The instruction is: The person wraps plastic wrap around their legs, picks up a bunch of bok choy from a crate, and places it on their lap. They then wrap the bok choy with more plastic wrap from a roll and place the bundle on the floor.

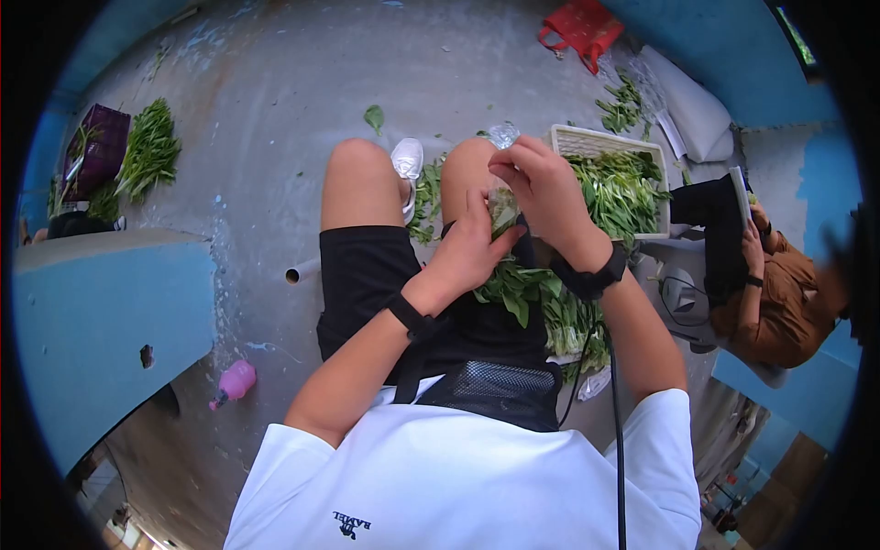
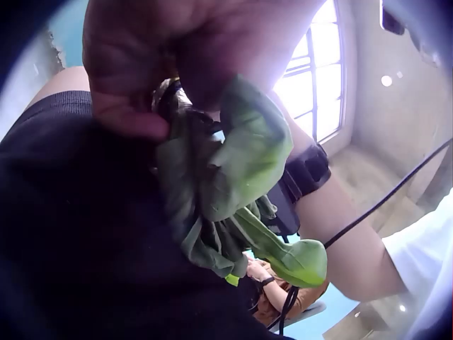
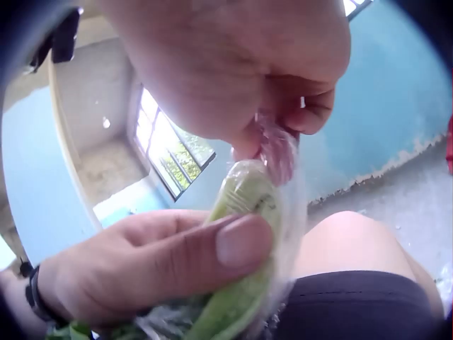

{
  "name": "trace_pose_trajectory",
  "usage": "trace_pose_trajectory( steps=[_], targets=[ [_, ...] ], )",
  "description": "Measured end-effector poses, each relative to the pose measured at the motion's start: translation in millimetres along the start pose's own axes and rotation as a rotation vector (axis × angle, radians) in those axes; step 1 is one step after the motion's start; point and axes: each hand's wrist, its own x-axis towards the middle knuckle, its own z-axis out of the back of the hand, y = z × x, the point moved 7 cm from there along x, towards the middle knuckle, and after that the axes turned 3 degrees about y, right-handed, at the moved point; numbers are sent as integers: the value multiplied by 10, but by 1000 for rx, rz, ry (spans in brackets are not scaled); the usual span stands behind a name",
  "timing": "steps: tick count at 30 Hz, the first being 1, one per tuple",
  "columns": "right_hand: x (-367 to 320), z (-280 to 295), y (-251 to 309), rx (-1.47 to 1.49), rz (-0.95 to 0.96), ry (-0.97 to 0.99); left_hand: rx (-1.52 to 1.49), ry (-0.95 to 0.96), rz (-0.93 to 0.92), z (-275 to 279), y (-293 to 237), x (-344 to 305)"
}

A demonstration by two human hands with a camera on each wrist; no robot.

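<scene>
A bunch of leafy greens [image 2: 248, 156] hangs from my left hand [image 1: 463, 252], its leaves pointing down over my lap. In the right wrist view the left thumb lies across the pale green stems [image 3: 241, 198], which are wrapped in clear plastic film [image 3: 279, 159]. Just above the stem ends, my right hand [image 1: 555, 192] pinches a gathered, twisted part of that film between bent fingers. Part of the bunch is hidden behind the left hand in the head view.
To the right stands a white crate [image 1: 610, 142] full of greens, with more greens [image 1: 573, 325] beside my thigh. A seated person [image 1: 779, 302] is farther right. A red bag [image 1: 582, 32], a purple crate [image 1: 96, 151] and a pink bottle [image 1: 236, 379] are around me.
</scene>
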Motion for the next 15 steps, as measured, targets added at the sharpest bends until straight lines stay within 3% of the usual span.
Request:
trace_pose_trajectory(
  steps=[2,4,7,8,10,13,15],
  targets=[
    [-87,53,191,-120,105,65,-40,12,19,2,73,17],
    [-226,-23,346,-331,238,188,-26,-66,-174,60,-32,14],
    [-378,-101,391,-412,401,90,-113,32,-102,44,12,19],
    [-441,-146,353,-415,352,180,-112,35,-101,50,36,9],
    [-536,-150,414,-405,353,173,-249,82,112,26,214,3],
    [-702,-194,417,-342,274,288,-292,66,-34,80,124,-66],
    [-760,-161,434,-187,159,361,-460,113,29,105,182,-103]
  ],
)
